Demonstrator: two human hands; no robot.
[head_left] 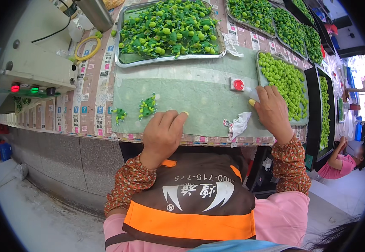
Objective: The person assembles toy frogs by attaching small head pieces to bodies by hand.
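My left hand (163, 132) rests at the front edge of the green cloth (182, 101), its fingers curled under with the thumb out; whatever they hold is hidden. Just beyond it lie a cluster of small green pieces with bluish dots (148, 106) and a smaller green piece (120, 115). On the right, my right hand (273, 109) is closed around what looks like a small translucent bottle (250, 92), partly hidden by the fingers. The bottle's narrow end points at a small white block with a red round top (237, 85). Both thumbs have yellowish tips.
A metal tray (170, 60) heaped with green pieces stands at the back; more trays fill the far right. Beside my right hand is a tray of light green balls (281, 84). Crumpled white tissue (238, 125), a yellow ring (87, 48) and a machine with coloured buttons (34, 89) are nearby.
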